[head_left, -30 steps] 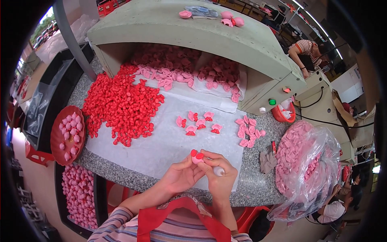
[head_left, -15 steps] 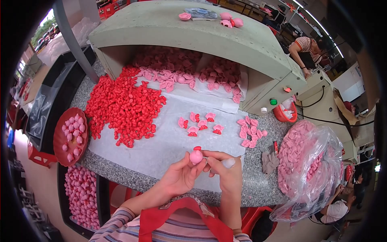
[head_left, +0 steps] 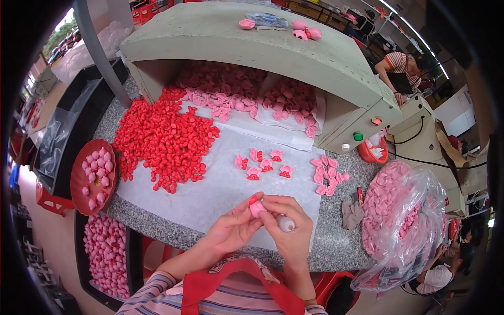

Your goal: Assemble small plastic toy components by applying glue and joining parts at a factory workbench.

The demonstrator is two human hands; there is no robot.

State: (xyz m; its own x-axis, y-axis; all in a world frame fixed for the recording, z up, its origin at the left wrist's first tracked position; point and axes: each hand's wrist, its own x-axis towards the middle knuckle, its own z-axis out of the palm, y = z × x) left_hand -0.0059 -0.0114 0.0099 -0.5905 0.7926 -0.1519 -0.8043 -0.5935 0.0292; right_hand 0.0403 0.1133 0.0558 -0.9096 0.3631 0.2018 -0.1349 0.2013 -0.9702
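Above the front of the table, my left hand (head_left: pixel 231 230) pinches a small pink rounded plastic part (head_left: pixel 257 209). A red piece (head_left: pixel 253 199) sits at its upper side. My right hand (head_left: pixel 292 236) presses thumb and fingers on the same pink part and keeps a small whitish squeeze bottle (head_left: pixel 286 224) tucked in its palm; the bottle's tip is hidden. Beyond my hands, several pink parts with red pieces (head_left: pixel 266 165) lie on white paper (head_left: pixel 220 178). Plain pink parts (head_left: pixel 329 174) are grouped to their right.
A red heap of small pieces (head_left: pixel 163 142) covers the left of the paper. Behind stands a pale green metal housing (head_left: pixel 252 44) with pink parts inside. At left are a red dish (head_left: pixel 79 181) and a black crate (head_left: pixel 131 262); at right, a clear bag (head_left: pixel 420 220) of pink parts.
The bottle has swung back into my right palm, away from the pink part. My right thumb and fingers have closed on that part, which has turned slightly in my hands.
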